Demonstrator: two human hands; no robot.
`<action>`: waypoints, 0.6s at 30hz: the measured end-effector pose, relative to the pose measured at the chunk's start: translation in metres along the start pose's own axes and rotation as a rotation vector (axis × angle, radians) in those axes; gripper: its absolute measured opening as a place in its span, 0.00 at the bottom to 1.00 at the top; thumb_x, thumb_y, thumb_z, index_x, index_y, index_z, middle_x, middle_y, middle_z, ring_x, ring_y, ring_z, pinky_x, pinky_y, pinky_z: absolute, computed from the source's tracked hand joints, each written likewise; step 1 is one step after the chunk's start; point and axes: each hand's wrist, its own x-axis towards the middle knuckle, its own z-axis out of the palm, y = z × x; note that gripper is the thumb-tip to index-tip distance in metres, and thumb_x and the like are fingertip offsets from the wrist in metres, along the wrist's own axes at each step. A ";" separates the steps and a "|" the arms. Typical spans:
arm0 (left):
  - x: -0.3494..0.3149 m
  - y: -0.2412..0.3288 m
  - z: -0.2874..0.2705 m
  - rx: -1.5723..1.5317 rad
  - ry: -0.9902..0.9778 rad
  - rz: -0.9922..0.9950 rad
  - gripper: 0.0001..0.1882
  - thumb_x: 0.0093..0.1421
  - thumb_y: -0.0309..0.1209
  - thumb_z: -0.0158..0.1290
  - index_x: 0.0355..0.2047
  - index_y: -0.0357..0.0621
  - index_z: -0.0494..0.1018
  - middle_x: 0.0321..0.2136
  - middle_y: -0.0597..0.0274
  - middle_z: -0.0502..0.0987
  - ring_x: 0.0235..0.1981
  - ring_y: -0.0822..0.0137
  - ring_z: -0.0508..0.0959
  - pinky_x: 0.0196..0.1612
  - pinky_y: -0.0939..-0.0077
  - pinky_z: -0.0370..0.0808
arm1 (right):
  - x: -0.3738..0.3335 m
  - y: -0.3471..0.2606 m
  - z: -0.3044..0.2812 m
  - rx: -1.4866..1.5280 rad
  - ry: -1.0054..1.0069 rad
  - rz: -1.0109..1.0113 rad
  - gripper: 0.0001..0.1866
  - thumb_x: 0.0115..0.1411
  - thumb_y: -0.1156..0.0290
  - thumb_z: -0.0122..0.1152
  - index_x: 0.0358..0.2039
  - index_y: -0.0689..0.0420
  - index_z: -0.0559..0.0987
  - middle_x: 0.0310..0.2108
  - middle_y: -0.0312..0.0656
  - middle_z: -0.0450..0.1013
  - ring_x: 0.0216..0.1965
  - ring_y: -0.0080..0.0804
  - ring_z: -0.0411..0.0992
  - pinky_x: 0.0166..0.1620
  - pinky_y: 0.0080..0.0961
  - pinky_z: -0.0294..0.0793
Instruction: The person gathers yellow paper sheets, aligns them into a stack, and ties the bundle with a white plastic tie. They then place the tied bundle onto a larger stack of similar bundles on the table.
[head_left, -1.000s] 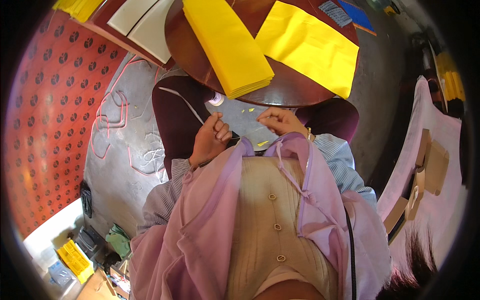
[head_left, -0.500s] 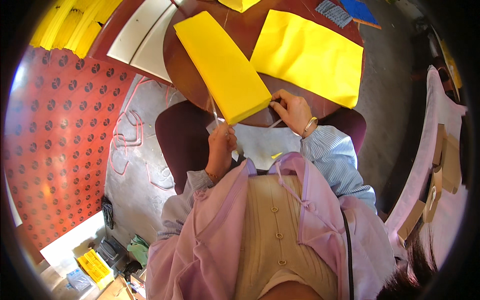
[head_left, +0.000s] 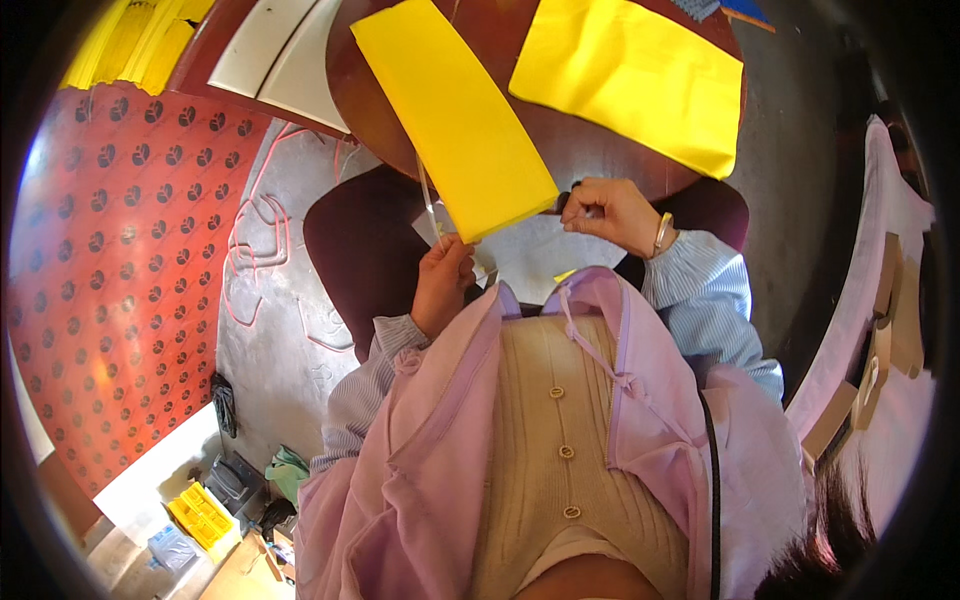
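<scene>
A long folded stack of yellow sheets [head_left: 455, 120] lies slanting across the round dark-red table [head_left: 545, 135], its near end overhanging the edge. By that end's left corner, my left hand [head_left: 443, 278] is closed on a thin pale strip [head_left: 428, 195] that runs up along the stack's left side. My right hand [head_left: 615, 217] is just right of the stack's near right corner, fingers pinched together. What those fingertips hold, if anything, cannot be made out. A wide yellow sheet or flat bag [head_left: 630, 80] rests on the table beyond my right hand.
White panels [head_left: 290, 50] adjoin the table at the left, with more yellow material [head_left: 135, 45] behind. A patterned red sheet [head_left: 130, 270] stands left. Pink cord [head_left: 265, 235] lies on the floor. Cardboard pieces [head_left: 875, 375] sit on pale cloth at the right; a yellow crate [head_left: 203, 515] is lower left.
My right hand has moved a little right, away from the stack's corner, and the pale strip below its fingers no longer shows. My left hand keeps its grip. The whole view has shifted slightly.
</scene>
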 end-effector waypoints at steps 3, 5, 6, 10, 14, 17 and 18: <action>0.004 -0.001 -0.011 -0.041 -0.094 -0.002 0.06 0.72 0.33 0.55 0.40 0.45 0.77 0.28 0.77 0.71 0.23 0.83 0.63 0.26 0.84 0.58 | 0.006 0.005 -0.002 -0.142 -0.008 -0.013 0.06 0.57 0.70 0.70 0.29 0.56 0.81 0.31 0.44 0.77 0.35 0.45 0.78 0.39 0.38 0.76; 0.006 -0.002 -0.015 -0.082 -0.087 0.018 0.05 0.71 0.32 0.55 0.41 0.45 0.77 0.31 0.76 0.73 0.24 0.83 0.63 0.26 0.84 0.59 | 0.016 0.008 -0.001 -0.185 0.007 -0.034 0.04 0.57 0.70 0.69 0.29 0.55 0.81 0.30 0.45 0.75 0.36 0.49 0.77 0.40 0.39 0.76; 0.007 -0.002 -0.017 -0.102 -0.082 0.028 0.05 0.71 0.32 0.56 0.41 0.45 0.77 0.32 0.76 0.74 0.24 0.83 0.64 0.27 0.84 0.60 | 0.021 0.008 -0.001 -0.209 0.007 -0.046 0.04 0.57 0.70 0.69 0.29 0.54 0.81 0.30 0.45 0.75 0.36 0.49 0.77 0.40 0.39 0.76; 0.004 0.002 -0.021 -0.125 -0.084 0.028 0.05 0.71 0.31 0.55 0.43 0.45 0.78 0.34 0.74 0.76 0.26 0.81 0.65 0.30 0.83 0.62 | 0.042 0.013 -0.005 -0.193 0.005 -0.066 0.05 0.57 0.68 0.68 0.30 0.54 0.81 0.30 0.44 0.76 0.36 0.48 0.78 0.39 0.39 0.76; 0.001 0.022 -0.028 0.495 -0.069 0.173 0.09 0.73 0.32 0.52 0.46 0.42 0.78 0.37 0.70 0.78 0.31 0.76 0.71 0.35 0.80 0.66 | 0.059 0.018 -0.008 -0.147 -0.047 -0.063 0.06 0.56 0.69 0.69 0.31 0.55 0.81 0.32 0.45 0.77 0.36 0.48 0.79 0.39 0.39 0.76; 0.013 0.036 -0.025 0.392 -0.038 0.172 0.17 0.77 0.39 0.43 0.45 0.40 0.78 0.32 0.70 0.73 0.29 0.75 0.67 0.33 0.79 0.64 | 0.065 0.018 -0.009 -0.181 -0.067 -0.067 0.06 0.56 0.69 0.69 0.32 0.55 0.81 0.32 0.45 0.77 0.36 0.48 0.78 0.39 0.39 0.76; 0.019 0.040 -0.024 0.179 -0.036 0.142 0.21 0.78 0.42 0.39 0.45 0.40 0.78 0.29 0.70 0.70 0.27 0.76 0.64 0.32 0.78 0.62 | 0.068 0.017 -0.009 -0.184 -0.059 -0.073 0.06 0.57 0.70 0.69 0.33 0.55 0.81 0.32 0.45 0.76 0.36 0.49 0.78 0.39 0.40 0.76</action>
